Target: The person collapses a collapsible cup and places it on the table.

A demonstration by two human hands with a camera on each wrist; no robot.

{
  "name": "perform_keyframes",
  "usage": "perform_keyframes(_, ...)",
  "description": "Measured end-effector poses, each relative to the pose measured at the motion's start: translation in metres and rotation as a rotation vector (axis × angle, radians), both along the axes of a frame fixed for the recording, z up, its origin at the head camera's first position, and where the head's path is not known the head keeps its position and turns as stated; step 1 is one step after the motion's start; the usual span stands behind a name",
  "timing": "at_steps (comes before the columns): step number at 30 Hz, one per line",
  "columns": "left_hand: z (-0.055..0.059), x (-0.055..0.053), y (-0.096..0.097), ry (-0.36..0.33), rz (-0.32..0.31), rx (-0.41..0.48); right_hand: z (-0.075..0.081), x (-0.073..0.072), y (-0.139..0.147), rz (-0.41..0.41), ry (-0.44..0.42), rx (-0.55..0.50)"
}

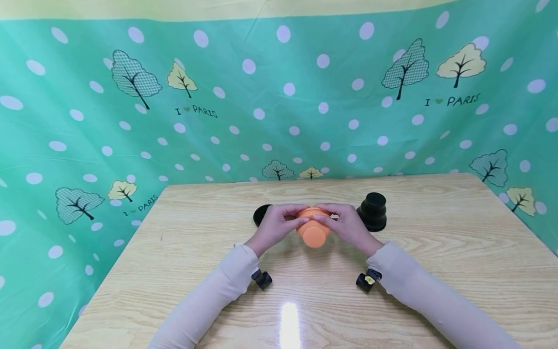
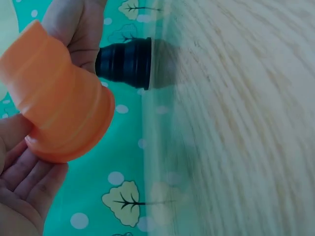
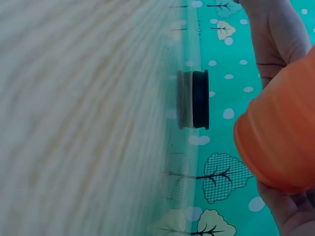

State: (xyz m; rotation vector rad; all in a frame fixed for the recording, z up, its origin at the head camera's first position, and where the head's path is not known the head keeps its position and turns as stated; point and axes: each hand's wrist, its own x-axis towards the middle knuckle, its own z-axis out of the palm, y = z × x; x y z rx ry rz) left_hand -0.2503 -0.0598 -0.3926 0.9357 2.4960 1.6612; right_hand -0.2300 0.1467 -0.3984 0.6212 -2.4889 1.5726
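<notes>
Both hands hold an orange collapsible cup (image 1: 315, 236) above the table, its narrow end turned towards me. The left hand (image 1: 275, 227) pinches its left side between thumb and fingers near the wider rim. On the opposite side the right hand (image 1: 350, 229) grips it in the same way. In the left wrist view the ribbed orange cup (image 2: 61, 98) is extended and looks bent in the middle. A black stepped cup (image 1: 373, 212) stands wide end down just beyond the right hand. Partly hidden behind the left hand lies a low black round piece (image 1: 260, 214), also seen in the right wrist view.
The wood-grain table (image 1: 196, 271) runs back to a green dotted curtain (image 1: 244, 111) with printed trees. Small black devices (image 1: 262, 279) are strapped at both wrists, below the pale sleeves. Bright light reflects off the table's near middle.
</notes>
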Motion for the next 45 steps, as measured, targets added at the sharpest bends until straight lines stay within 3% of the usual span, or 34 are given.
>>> perform_keyframes(4, -0.002, 0.001, 0.001, 0.045, 0.007, 0.019, 0.000, 0.000, -0.001, -0.007, 0.005, -0.025)
perform_keyframes(9, -0.006, 0.001, 0.000, 0.072, 0.061, 0.062, 0.000, 0.000, 0.002, 0.030, -0.070, -0.109)
perform_keyframes(11, -0.007, 0.000, -0.001, 0.041, 0.083, 0.109, 0.001, -0.001, 0.004, 0.055, -0.120, -0.159)
perform_keyframes(16, 0.010, 0.010, -0.001, -0.062, 0.128, 0.174, -0.001, -0.001, 0.005, 0.152, -0.204, -0.278)
perform_keyframes(20, 0.018, 0.015, -0.002, -0.082, 0.130, 0.180, -0.005, -0.002, 0.002, 0.194, -0.241, -0.361)
perform_keyframes(24, 0.017, 0.015, -0.003, -0.060, 0.139, 0.177, -0.008, -0.001, -0.003, 0.166, -0.246, -0.387)
perform_keyframes(29, 0.018, 0.016, -0.002, -0.057, 0.148, 0.168, -0.005, 0.001, -0.008, 0.097, -0.189, -0.330)
perform_keyframes(34, 0.021, 0.016, -0.004, -0.124, 0.097, 0.146, -0.001, 0.002, -0.007, 0.017, -0.053, -0.204)
perform_keyframes(39, 0.024, 0.013, -0.010, -0.214, -0.053, 0.112, -0.001, 0.001, -0.004, 0.012, 0.040, -0.107)
perform_keyframes(42, 0.016, 0.006, -0.010, -0.236, -0.113, 0.079, -0.003, 0.001, -0.002, 0.021, 0.064, -0.075)
perform_keyframes(45, 0.007, -0.003, -0.008, -0.221, -0.117, 0.041, -0.005, 0.001, -0.001, 0.022, 0.069, -0.067)
